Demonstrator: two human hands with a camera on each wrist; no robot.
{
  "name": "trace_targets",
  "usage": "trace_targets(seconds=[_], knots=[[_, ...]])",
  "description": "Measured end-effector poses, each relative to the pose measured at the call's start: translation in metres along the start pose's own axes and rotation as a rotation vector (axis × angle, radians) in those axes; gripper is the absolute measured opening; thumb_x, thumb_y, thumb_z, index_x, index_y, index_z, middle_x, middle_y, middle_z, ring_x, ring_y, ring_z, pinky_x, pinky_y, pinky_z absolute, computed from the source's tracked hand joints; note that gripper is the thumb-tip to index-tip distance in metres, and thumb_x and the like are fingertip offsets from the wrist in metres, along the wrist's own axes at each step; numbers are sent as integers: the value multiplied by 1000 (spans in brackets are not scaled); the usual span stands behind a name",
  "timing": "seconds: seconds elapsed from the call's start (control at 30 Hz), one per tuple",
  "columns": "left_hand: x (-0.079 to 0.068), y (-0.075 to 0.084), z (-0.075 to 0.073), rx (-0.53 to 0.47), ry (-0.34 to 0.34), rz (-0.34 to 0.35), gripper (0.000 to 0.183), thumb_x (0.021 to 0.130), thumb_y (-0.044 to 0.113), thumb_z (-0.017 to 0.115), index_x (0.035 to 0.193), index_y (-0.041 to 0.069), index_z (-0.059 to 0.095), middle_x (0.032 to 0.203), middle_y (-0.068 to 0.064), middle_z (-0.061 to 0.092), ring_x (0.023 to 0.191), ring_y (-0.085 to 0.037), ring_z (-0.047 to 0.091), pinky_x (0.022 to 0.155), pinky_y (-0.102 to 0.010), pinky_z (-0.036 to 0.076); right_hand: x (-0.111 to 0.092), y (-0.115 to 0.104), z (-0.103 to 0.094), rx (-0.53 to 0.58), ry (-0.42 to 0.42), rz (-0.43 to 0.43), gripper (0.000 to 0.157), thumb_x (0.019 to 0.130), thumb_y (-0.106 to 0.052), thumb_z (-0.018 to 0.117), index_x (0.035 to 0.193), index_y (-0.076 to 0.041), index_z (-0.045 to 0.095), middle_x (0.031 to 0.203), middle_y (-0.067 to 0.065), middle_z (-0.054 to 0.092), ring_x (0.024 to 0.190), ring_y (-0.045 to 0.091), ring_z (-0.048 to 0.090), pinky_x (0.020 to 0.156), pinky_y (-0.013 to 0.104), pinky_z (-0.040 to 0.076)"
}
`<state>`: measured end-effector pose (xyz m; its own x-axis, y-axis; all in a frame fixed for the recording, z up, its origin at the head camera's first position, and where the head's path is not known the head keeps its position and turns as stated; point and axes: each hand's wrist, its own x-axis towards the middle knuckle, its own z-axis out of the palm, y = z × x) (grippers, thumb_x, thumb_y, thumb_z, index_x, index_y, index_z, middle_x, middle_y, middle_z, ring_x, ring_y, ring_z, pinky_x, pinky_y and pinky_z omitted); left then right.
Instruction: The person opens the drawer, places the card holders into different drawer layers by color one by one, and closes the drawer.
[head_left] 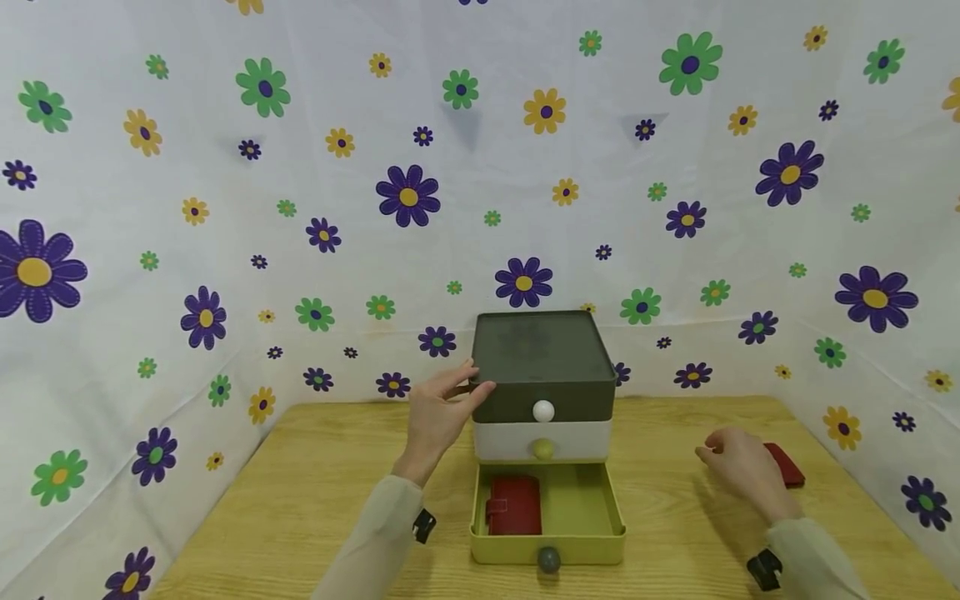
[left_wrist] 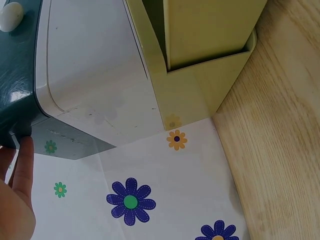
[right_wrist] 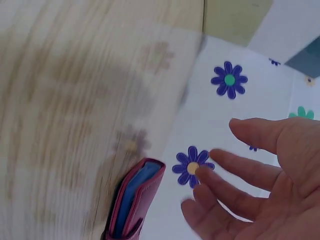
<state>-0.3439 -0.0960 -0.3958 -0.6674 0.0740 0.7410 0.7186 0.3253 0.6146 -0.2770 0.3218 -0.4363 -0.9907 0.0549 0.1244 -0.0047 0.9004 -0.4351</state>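
A small drawer unit (head_left: 543, 350) has a dark green top tier, a white middle tier and a pulled-out yellow-green bottom drawer (head_left: 585, 547). Inside that drawer, on its left side, lies a red wallet (head_left: 516, 506) with a strap. My left hand (head_left: 438, 417) touches the left edge of the dark top tier with its fingertips; the left wrist view shows those fingers (left_wrist: 24, 165) against its side. At the right, my right hand (head_left: 742, 471) hovers beside a second red wallet (head_left: 783, 465), fingers relaxed and holding nothing. Blue shows inside this wallet (right_wrist: 137, 192) in the right wrist view.
The unit stands on a wooden table (head_left: 337, 483). Round knobs mark the drawers: white (head_left: 543, 411), yellow-green (head_left: 543, 449) and grey (head_left: 549, 560). A white cloth (head_left: 480, 242) with printed flowers hangs behind the table and along both sides.
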Motion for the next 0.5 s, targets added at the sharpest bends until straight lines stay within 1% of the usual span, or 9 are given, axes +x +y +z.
trace_targets(seconds=[0.1,0.2,0.3,0.37,0.43,0.5], knots=[[-3,0,0,13,-4,-1,37,81,24,81,111,4,74,121,-13,69,99,-27,72,74,-35,60,-1,7,-1,-64,9,23,48,92,-27,63,120,13,60,118,35,61,105,54,57,81,62,51],[-4,0,0,15,-6,3,36,81,24,81,110,3,75,120,-14,69,97,-28,73,72,-33,60,-1,13,-2,-93,-23,70,59,93,-36,62,126,12,55,125,41,51,110,63,45,82,71,45],[-2,0,1,6,-1,10,36,81,24,81,110,4,75,120,-14,69,97,-29,73,72,-37,60,1,19,-5,-83,-76,119,69,93,-46,59,132,10,50,128,46,40,112,68,35,79,77,40],[0,1,1,-9,5,5,37,81,24,81,110,4,75,120,-14,69,97,-29,72,73,-41,60,2,21,-6,-68,-103,140,73,93,-50,57,135,9,48,129,48,35,113,70,31,77,79,38],[1,2,1,-12,4,-5,36,80,24,81,111,5,75,121,-13,69,98,-29,72,73,-44,60,3,22,-7,-59,-117,153,75,93,-52,56,137,8,46,129,48,33,114,70,30,77,80,37],[2,2,1,-20,2,-16,36,80,22,82,110,5,75,121,-14,69,97,-30,72,73,-44,60,3,23,-7,-53,-124,162,76,93,-53,56,137,9,46,129,48,34,113,70,30,77,80,37]])
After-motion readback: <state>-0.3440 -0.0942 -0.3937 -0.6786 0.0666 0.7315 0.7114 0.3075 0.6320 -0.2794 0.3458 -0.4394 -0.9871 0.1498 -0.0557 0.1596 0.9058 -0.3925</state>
